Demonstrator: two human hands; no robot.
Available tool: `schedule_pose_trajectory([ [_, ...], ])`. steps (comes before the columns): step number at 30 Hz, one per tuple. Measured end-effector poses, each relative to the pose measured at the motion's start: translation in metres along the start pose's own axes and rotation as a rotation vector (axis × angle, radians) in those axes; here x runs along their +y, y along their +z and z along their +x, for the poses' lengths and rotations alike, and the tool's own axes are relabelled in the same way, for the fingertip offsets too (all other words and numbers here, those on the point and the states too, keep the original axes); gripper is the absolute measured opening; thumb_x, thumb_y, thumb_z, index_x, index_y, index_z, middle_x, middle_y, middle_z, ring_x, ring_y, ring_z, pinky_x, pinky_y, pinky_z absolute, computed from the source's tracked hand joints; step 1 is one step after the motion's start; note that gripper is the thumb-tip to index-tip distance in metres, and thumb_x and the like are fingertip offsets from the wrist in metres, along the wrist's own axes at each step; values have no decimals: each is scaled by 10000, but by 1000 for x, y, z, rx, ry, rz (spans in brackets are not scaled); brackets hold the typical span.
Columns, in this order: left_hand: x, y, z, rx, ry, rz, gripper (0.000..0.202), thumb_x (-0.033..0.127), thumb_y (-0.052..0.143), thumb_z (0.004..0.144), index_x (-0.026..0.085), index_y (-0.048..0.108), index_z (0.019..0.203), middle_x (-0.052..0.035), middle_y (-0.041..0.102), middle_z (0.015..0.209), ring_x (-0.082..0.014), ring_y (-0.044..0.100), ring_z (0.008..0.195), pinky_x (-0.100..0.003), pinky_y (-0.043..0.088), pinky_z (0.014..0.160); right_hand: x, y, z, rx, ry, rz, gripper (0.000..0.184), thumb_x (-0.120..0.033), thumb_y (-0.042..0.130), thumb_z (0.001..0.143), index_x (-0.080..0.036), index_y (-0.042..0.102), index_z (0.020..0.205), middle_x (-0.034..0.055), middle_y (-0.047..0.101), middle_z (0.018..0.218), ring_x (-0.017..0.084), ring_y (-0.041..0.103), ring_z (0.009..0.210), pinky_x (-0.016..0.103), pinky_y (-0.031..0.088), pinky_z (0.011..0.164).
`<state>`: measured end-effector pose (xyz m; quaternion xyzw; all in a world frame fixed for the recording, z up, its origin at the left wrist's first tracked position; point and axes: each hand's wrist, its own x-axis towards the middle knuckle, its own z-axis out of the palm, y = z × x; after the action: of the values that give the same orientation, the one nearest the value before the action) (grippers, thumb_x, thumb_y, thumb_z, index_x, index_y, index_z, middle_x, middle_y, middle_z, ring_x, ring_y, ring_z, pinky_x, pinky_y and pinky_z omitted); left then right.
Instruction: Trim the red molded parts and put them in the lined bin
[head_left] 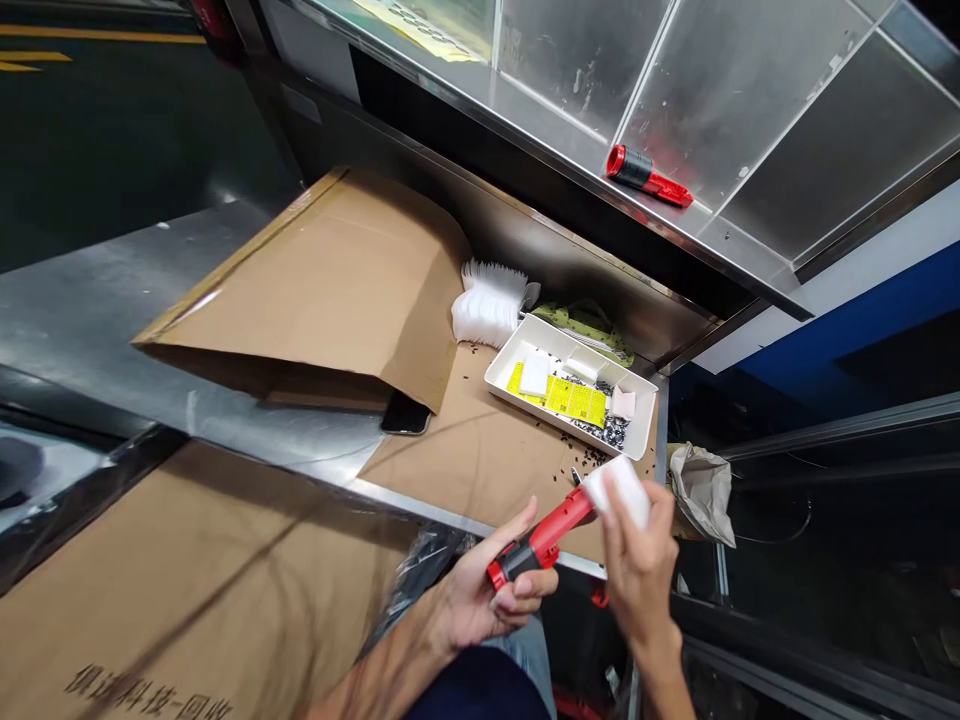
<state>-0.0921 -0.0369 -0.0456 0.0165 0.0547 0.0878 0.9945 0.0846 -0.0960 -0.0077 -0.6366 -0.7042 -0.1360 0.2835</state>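
From the head view, our left hand is clenched around the black grip of a red tool, its fingers curled under the grip and its thumb lying along the top. The tool points up and to the right, over the edge of the bench. Our right hand grasps a white pad between thumb and fingers, which are only partly open around it. The pad is pressed against the tool's far end, so the two hands work close together, just above the bench edge.

Beyond the hands, a cardboard sheet lies on the steel bench. On it sits a white tray holding yellow cards, white pieces and a heap of small black parts. More black parts are scattered on the cardboard beside the tray. Behind the tray is a stack of white foam, and to the left lie a folded carton and a phone. A second red tool rests on the steel shelf above. A crumpled bag sits just right of the bench.
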Motion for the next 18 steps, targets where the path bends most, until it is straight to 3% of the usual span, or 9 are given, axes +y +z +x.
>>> schedule_pose_trajectory([
  [2,-2,1,0,73,54,91,676,696,459,922,117,580,593,30,448,396,-23,283,269,-136,158,283,-6,0,-2,-43,-109,87,398,-250,436,999,-244,598,1363,132,506,1161,180,621,877,247,536,602],
  [3,-4,2,0,123,96,155,670,711,434,921,114,629,687,24,476,394,-35,304,265,-138,178,284,-8,1,-2,-49,-121,98,403,-245,436,999,-259,591,1371,124,508,1155,172,619,876,241,535,608],
  [5,-6,7,-1,216,163,302,694,748,376,915,135,663,1065,23,547,421,-60,362,270,-130,229,298,-6,2,1,0,-37,42,387,-245,436,1003,-256,616,1346,124,506,1132,183,619,905,259,544,641],
  [7,-8,14,-2,293,183,442,839,805,356,876,171,453,1415,32,583,444,-84,426,292,-125,288,316,2,3,7,55,66,-22,367,-263,455,1003,-234,641,1319,136,497,1134,211,620,962,291,554,680],
  [8,-9,17,-3,326,186,501,931,832,381,844,168,336,1496,36,588,447,-93,451,304,-127,310,323,5,3,10,56,81,-32,369,-272,461,1003,-233,640,1324,142,491,1148,220,618,987,298,556,693],
  [10,-9,21,-6,366,194,610,1066,839,499,783,150,211,1545,45,590,452,-96,465,311,-128,315,325,11,2,12,28,69,-24,378,-276,454,1007,-251,624,1344,143,482,1171,221,614,1010,295,555,699],
  [13,-6,22,-8,376,180,778,1144,767,646,741,140,152,1560,57,595,473,-89,452,312,-137,314,336,14,1,10,32,59,-45,372,-285,454,1009,-254,630,1335,135,482,1162,212,615,979,293,551,687],
  [18,0,25,-10,479,210,991,1132,710,701,713,104,231,1545,86,526,500,-104,465,390,-181,402,375,13,4,6,-25,25,-22,385,-285,467,1005,-278,604,1364,132,493,1166,210,619,982,295,554,696],
])
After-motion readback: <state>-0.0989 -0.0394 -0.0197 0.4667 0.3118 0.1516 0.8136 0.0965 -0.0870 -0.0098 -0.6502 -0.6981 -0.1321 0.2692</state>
